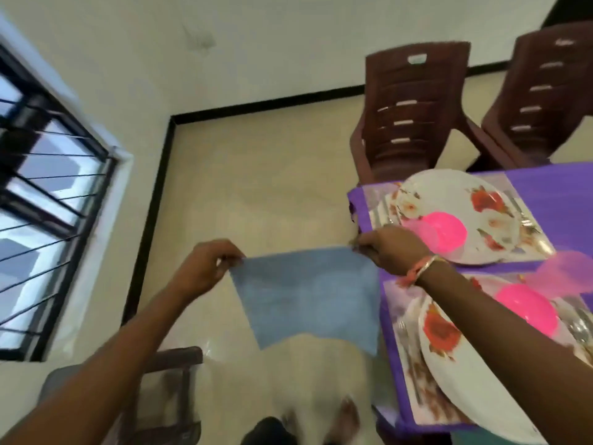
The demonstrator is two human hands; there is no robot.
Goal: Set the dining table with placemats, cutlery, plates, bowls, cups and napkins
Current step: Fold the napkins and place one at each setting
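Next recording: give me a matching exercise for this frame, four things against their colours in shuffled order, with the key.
Things:
1. napkin
2. bowl on the far plate
3. table cover
4. left chair

Colours:
A. purple
B. brown
C. blue
D. pink

Pairs: 1-C; 2-D; 3-A; 4-B

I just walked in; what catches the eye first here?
A blue napkin hangs stretched in mid-air between the left hand and right hand, over the floor beside the table. At right, two bright pink bowls sit on flowered plates on the purple table.
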